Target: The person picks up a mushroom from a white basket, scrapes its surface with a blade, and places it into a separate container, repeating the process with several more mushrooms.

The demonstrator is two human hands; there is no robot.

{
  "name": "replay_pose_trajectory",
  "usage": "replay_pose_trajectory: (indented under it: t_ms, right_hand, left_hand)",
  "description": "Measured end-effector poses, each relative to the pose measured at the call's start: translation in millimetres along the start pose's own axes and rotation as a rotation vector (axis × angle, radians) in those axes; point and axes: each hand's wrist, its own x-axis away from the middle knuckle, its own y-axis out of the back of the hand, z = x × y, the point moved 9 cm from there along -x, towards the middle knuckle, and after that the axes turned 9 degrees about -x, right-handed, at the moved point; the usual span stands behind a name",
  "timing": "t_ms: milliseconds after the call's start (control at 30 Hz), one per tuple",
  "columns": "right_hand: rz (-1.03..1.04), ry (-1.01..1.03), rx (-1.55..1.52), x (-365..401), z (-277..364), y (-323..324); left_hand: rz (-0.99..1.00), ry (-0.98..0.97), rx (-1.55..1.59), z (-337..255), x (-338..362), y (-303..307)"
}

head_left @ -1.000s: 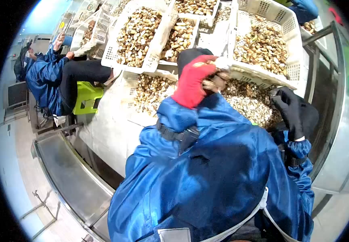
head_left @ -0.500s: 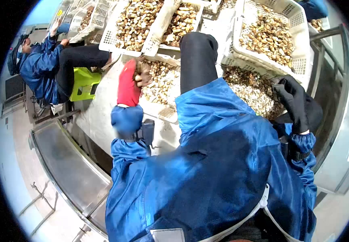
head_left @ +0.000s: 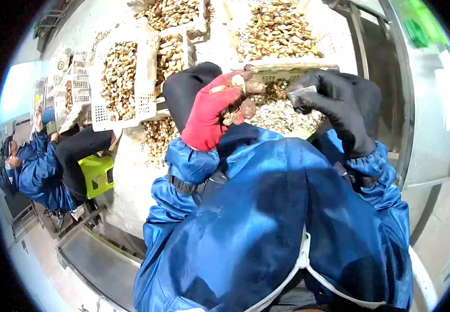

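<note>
My left hand [head_left: 209,114], in a red glove with soiled fingertips, is raised in front of my knee. Its fingers curl round several small brown-and-cream mushrooms [head_left: 239,81]. Facing it, my right hand [head_left: 342,112] wears a black glove and pinches a small flat metal blade [head_left: 304,91]. A short gap separates the two hands. Below and between them lies a heap of pale and dark trimmings [head_left: 284,117]. The basket of mushrooms [head_left: 157,140] to the left is partly hidden by my left arm.
White perforated crates of mushrooms stand ahead: one at left [head_left: 100,106], one at right [head_left: 334,47]. At far left a person in blue [head_left: 42,171] sits on a lime-green stool [head_left: 97,174]. A metal rail [head_left: 404,88] runs along the right.
My left hand has come from the left basket toward the middle, now holding mushrooms. My right hand has moved inward and the blade shows. The camera view has shifted.
</note>
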Motion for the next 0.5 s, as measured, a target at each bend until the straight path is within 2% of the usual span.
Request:
replay_pose_trajectory:
  t_ms: [100, 133, 233, 267, 400, 467, 500]
  right_hand:
    - [0.016, 0.038, -0.025, -1, 12, -10]
    - [0.007, 0.049, 0.005, -1, 14, -11]
    - [0.003, 0.132, 0.071, -7, 17, -14]
    - [-0.003, 0.15, 0.104, -7, 18, -16]
    - [0.02, 0.286, 0.274, -7, 28, -25]
    - [0.033, 0.378, 0.356, -6, 32, -28]
    - [0.021, 0.332, 0.339, -7, 29, -26]
  left_hand:
    - [-0.032, 0.013, 0.037, 4, -1, -5]
    - [0.028, 0.04, 0.127, 4, 0, -10]
    - [-0.244, -0.065, -0.59, -22, 7, -8]
    - [-0.286, -0.24, -0.74, -34, 8, -13]
    - [-0.329, -0.271, -0.674, -32, 7, -20]
    - [-0.329, -0.369, -0.734, -36, 8, -24]
    - [-0.329, -0.419, -0.764, -39, 9, -27]
